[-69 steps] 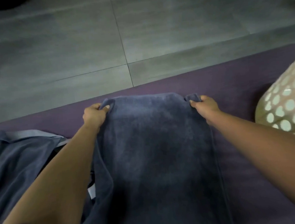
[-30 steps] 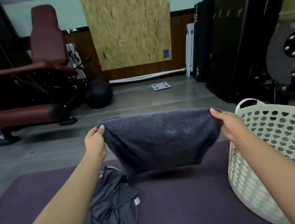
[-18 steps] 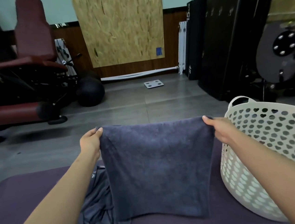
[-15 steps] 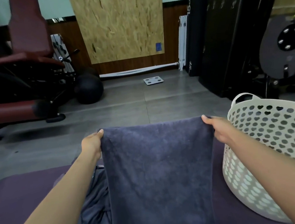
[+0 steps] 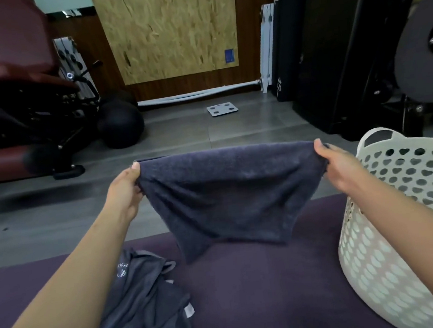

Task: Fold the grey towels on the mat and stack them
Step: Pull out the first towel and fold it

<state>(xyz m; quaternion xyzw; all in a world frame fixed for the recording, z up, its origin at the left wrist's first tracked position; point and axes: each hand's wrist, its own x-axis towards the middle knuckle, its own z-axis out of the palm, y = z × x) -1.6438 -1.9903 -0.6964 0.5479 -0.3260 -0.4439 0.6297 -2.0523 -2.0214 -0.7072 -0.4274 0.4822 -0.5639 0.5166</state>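
I hold a dark grey towel (image 5: 226,197) up in the air above the purple mat (image 5: 260,285). My left hand (image 5: 126,190) pinches its top left corner and my right hand (image 5: 338,166) pinches its top right corner. The towel hangs doubled, and its lower edge swings away from me, clear of the mat. A crumpled heap of grey towels (image 5: 144,306) lies on the mat at the lower left, partly hidden by my left forearm.
A white perforated laundry basket (image 5: 409,225) stands on the mat's right side, close to my right arm. Beyond the mat is grey tiled floor with a bathroom scale (image 5: 222,109), a black ball (image 5: 121,125), a dark red gym bench (image 5: 16,102) and black equipment at the right.
I lifted the towel off the mat and held it hanging flat. Its lower edge has now swung up and away from me, so it looks shorter.
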